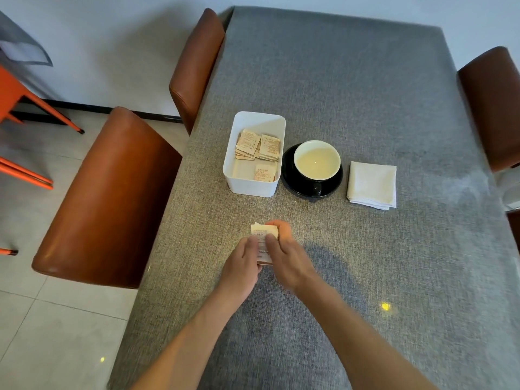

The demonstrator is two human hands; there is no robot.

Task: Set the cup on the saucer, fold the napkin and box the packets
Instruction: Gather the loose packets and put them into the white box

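A black cup point(317, 164) with a pale inside stands on a black saucer point(289, 175) at the table's middle. Right of it lies a white napkin point(372, 184), folded into a square. Left of the saucer a white box point(254, 187) holds several tan packets point(259, 146). Nearer to me, my left hand point(241, 264) and my right hand point(287, 253) are together closed around a small stack of tan packets point(263, 235) just above the cloth. The hands hide the lower part of the stack.
A grey tablecloth point(365, 94) covers the long table. Brown padded chairs stand at the left point(109, 198), the far left point(197, 66) and the right point(495, 105). Orange metal legs point(25, 108) show at the far left on the tiled floor.
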